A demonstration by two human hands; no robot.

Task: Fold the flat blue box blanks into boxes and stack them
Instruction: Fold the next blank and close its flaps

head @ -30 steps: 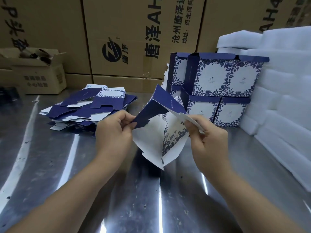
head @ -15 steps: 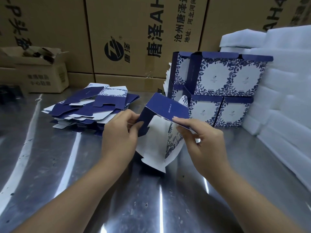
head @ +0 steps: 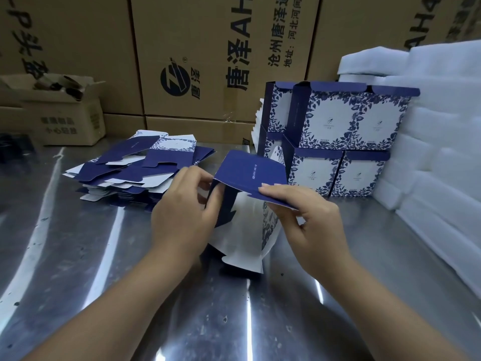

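The blue top panel of the box (head: 250, 173) has swung down from its steeper tilt and now lies almost level. The left grip (head: 182, 217) pinches the panel's left corner at the fold, fingers curled. The right grip (head: 307, 220) pinches its near right edge, fingers on top. The half-formed box sits at frame centre, its white flaps hanging toward the table (head: 78, 282); contact is unclear. Flat blanks (head: 135, 173) are piled at centre left. Finished boxes (head: 338, 121) stand stacked in two tiers behind, beside white foam (head: 429, 165) at right.
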